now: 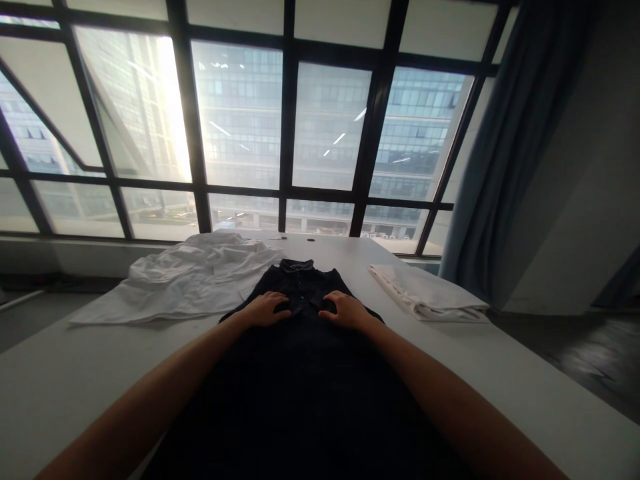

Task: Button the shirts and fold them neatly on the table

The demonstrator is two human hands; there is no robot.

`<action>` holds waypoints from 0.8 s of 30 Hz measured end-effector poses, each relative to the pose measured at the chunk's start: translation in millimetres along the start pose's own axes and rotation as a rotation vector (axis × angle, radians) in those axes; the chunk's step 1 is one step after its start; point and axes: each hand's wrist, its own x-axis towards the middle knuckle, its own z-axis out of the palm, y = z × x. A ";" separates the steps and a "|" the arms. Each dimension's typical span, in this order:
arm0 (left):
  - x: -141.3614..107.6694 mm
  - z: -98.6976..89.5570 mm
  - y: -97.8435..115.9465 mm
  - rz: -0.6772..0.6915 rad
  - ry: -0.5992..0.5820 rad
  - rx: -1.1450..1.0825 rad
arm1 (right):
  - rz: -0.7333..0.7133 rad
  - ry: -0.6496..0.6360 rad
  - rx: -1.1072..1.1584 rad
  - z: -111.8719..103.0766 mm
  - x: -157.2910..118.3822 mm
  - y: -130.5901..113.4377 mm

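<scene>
A dark collared shirt (305,373) lies spread front side up on the white table, its collar (297,265) pointing away from me toward the window. My left hand (267,309) rests on the left part of its chest, fingers apart. On the right part of the chest lies my right hand (344,311), its thumb and fingers also apart. Between the two hands the button placket runs down from the collar. Neither hand grips the cloth as far as I can see. The lower part of the shirt is too dark to make out.
The white table (170,373) reaches toward the window (240,120). Crumpled white cloth (195,277) covers its far left side. A folded white cloth (425,293) lies near the right edge. Past that edge hangs a blue-grey curtain (505,160).
</scene>
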 end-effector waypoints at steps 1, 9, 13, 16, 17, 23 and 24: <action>-1.6 3.4 -3.7 0.004 -0.042 0.016 | -0.008 -0.016 -0.037 1.5 1.9 -0.9; -7.1 12.6 -5.1 -0.060 -0.249 0.022 | 0.229 0.161 -0.113 3.3 9.5 -7.9; -4.2 11.7 -4.7 -0.059 -0.195 0.017 | 0.063 0.071 -0.003 -0.6 4.3 -9.6; 3.5 5.2 -7.8 -0.052 -0.105 0.024 | 0.004 -0.052 0.020 -0.5 7.9 -2.9; 7.0 1.9 -10.2 -0.054 -0.073 0.035 | 0.039 -0.027 0.015 0.6 12.1 2.3; 22.3 -10.2 -39.8 -0.213 -0.112 0.186 | 0.253 -0.135 -0.106 20.4 48.4 50.9; 24.1 -10.8 -45.9 -0.240 -0.145 0.194 | 0.278 -0.182 -0.109 23.2 53.0 57.4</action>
